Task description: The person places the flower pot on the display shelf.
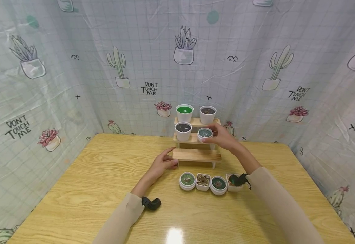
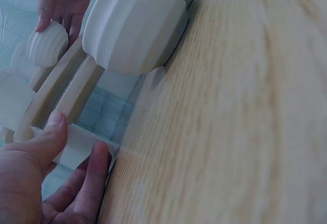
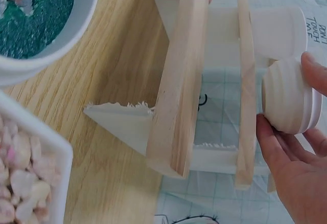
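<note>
The printed curtain [image 1: 153, 40] hangs beyond both hands, and the wooden table [image 1: 110, 156] spreads beneath them. On it, between the hands, is the three-step stand [image 1: 197, 155]; the left hand [image 1: 161, 164] grips its lowest step at the near left corner, thumb on the board and fingers curled by the white leg [image 2: 84, 144]. That seems a sound brace: a firm but light hold there should stop the stand sliding. The right hand [image 1: 223, 136] pinches a small pot between thumb and fingers at the middle step. To its left on that step stands the dark-topped cup [image 1: 183, 133]; farther off, on the top step, are the green-topped cup [image 1: 184, 115] and the brown-topped cup [image 1: 208, 116]. Nearer the person than either hand is a row of four little pots [image 1: 187, 182]; the right wrist passes close above its end, so a raised wrist would be wise. The held pot [image 1: 204, 136] is right of the left hand; whether its base touches the board I cannot tell. A level base, well in from the edge, and an even finger release would suit it best.
</note>
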`<state>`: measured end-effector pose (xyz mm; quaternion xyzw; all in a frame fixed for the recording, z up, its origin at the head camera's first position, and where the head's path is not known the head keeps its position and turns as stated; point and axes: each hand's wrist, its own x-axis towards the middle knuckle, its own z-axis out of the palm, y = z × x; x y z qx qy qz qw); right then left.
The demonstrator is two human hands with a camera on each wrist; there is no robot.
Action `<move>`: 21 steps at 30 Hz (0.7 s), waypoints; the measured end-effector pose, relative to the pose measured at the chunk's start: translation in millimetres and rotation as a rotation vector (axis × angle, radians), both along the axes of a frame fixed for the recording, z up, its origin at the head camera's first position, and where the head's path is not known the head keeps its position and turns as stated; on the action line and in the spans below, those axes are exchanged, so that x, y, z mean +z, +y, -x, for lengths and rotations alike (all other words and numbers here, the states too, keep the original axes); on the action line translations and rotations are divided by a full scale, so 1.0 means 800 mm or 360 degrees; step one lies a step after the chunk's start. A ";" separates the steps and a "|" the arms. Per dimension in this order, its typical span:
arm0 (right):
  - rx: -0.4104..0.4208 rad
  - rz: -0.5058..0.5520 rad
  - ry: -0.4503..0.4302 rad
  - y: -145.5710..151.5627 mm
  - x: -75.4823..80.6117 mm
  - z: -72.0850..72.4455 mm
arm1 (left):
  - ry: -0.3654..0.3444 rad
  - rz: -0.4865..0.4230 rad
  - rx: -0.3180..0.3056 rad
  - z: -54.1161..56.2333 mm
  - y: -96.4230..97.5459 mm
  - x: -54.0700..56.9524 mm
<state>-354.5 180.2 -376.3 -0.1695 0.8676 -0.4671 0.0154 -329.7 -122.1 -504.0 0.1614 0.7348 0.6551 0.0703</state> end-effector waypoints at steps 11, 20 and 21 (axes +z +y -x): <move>-0.0030 0.0081 0.0019 -0.016 -0.004 0.005 | -0.0003 -0.0017 -0.0009 0.002 0.000 0.000; -0.0057 0.0088 0.0082 -0.022 -0.007 0.008 | 0.0019 -0.0011 -0.0021 0.004 0.000 -0.001; -0.0060 0.0088 0.0092 -0.023 -0.007 0.008 | 0.0018 -0.0009 -0.0024 0.004 0.000 0.000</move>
